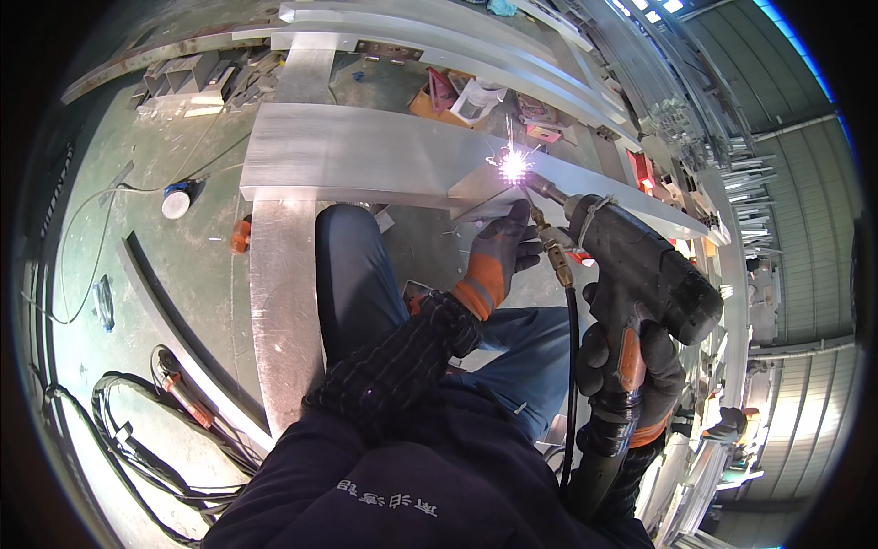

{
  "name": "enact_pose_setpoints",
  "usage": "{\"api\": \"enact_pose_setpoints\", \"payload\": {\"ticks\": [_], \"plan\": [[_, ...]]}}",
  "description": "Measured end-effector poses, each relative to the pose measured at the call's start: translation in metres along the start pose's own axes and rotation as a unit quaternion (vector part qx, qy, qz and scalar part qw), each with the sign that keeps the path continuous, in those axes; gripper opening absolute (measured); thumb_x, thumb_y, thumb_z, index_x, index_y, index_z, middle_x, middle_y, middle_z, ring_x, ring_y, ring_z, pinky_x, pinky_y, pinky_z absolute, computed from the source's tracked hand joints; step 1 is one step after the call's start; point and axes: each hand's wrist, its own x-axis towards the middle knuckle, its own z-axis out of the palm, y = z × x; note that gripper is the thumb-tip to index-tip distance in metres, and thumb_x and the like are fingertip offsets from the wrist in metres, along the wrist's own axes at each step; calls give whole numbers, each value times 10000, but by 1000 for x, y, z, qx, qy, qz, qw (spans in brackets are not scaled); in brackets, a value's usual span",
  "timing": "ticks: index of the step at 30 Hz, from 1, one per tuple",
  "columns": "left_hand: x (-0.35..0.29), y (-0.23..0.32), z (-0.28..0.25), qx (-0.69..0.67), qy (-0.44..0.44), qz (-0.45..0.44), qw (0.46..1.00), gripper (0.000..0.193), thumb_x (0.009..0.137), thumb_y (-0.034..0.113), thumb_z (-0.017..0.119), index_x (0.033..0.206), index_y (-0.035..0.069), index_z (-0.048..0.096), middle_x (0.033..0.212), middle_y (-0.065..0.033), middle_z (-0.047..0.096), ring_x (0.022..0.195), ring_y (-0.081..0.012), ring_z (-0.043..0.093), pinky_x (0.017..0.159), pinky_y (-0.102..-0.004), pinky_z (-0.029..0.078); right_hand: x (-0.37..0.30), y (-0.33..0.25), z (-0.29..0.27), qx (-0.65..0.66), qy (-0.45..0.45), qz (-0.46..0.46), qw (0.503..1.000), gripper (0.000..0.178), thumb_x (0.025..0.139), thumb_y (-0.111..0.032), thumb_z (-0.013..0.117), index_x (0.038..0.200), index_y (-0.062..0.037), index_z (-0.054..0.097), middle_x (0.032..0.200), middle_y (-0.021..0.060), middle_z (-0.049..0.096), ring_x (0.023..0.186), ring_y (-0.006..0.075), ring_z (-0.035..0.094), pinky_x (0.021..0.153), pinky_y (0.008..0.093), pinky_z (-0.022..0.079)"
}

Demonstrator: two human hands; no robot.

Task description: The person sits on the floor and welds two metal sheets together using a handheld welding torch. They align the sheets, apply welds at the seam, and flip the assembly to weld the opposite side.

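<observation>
A bright welding spark (513, 166) burns at the joint between a wide silver metal beam (366, 151) and another beam (622, 201) that runs off to the right. My right hand (645, 366), in a dark glove with an orange cuff, wraps round the handle of a black welding gun (640, 261). The gun's nozzle points left at the spark. A brass fitting (554, 254) with a black hose hangs beside the nozzle. My left hand (498, 252), in a grey and orange glove, is just below the joint with its fingers curled near the fitting; what they grip is hidden.
Flat metal bars (288, 302) support the beam at its left end. Black cables (137, 439) and a curved metal strip (174, 320) lie on the floor at left. Cardboard boxes (434, 105) stand beyond the beam, with stacked metal profiles (750, 197) at right.
</observation>
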Motion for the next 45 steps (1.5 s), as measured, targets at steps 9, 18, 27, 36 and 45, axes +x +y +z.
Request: {"api": "enact_pose_setpoints", "payload": {"ticks": [9,18,27,36,45], "plan": [[4,-1,-7,-38,-23,-10,999,685,839,666,794,1145,69,653,991,-62,684,834,-210,687,751,-379,601,-9,-6,16,66,4,32,997,725,997,-496,565,1370,124,515,857,196,684,574,271,621,481,344,486],[13,-16,-19,-45,-75,34,996,497,1019,509,655,1219,54,630,1082,-96,712,904,-227,709,821,-383,612,-14,-10,5,111,-64,67,989,662,967,-453,632,1327,98,563,938,201,692,650,262,651,556,339,518],[0,-13,-11,51,-35,9,998,598,981,541,683,1301,40,617,1211,-132,698,1040,-249,693,950,-419,586,-27,-16,-25,218,-76,20,973,885,805,-386,791,1476,80,450,1301,284,624,876,328,737,713,405,633],[-35,-16,-46,74,-54,62,994,368,965,275,742,1245,59,641,1088,-71,706,876,-193,698,791,-340,594,9,83,-151,-59,-152,90,983,322,892,-167,718,1146,30,703,880,115,739,730,167,692,638,292,556],[-159,131,-3,241,60,381,891,289,1075,212,567,1291,36,646,998,-112,704,881,-213,672,870,-386,558,74,106,-79,70,-439,162,881,563,985,-372,684,1373,30,610,1063,69,727,931,155,681,849,285,547]]}}
